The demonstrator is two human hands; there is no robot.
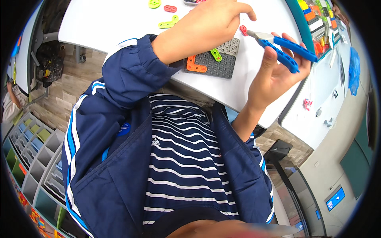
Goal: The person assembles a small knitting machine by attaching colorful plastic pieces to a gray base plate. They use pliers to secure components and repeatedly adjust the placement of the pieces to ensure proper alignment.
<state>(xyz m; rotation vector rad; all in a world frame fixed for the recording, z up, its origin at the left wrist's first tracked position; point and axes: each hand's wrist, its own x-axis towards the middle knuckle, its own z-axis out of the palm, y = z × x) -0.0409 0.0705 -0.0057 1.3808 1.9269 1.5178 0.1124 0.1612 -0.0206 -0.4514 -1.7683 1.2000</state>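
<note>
My right hand grips blue-handled pliers, whose grey jaws point left and meet a small red plastic connector. Whether the jaws clamp it or only touch it, I cannot tell. Reaching in from the left, my left hand hovers over the table with its index finger out and bent; its other fingers are mostly hidden, and nothing shows in it. Below that hand lies a dark grey perforated plate joined to a lighter grey plate. An orange angled piece and a lime green link sit on them.
On the white table are a lime green angled beam, a red link and a green round piece. A bin of coloured building parts stands at the far right. Another white table adjoins on the right.
</note>
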